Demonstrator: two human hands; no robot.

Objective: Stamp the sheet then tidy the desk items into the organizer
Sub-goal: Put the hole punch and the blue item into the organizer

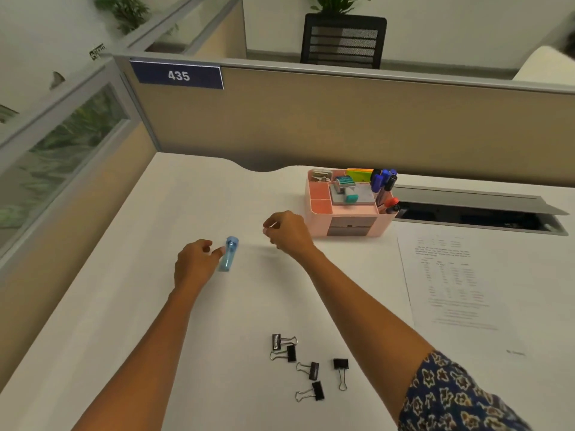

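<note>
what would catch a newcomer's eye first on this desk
Two hands meet at mid-desk: the left hand is at a small translucent blue item, and the right hand, fingers curled, is just beyond it. Behind the right hand stands a pink organizer packed with markers and sticky notes. Five black binder clips lie scattered nearer the person, with a printed sheet to the right.

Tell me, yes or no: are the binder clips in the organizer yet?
No, the five black binder clips lie loose on the desk, apart from the pink organizer.
</note>
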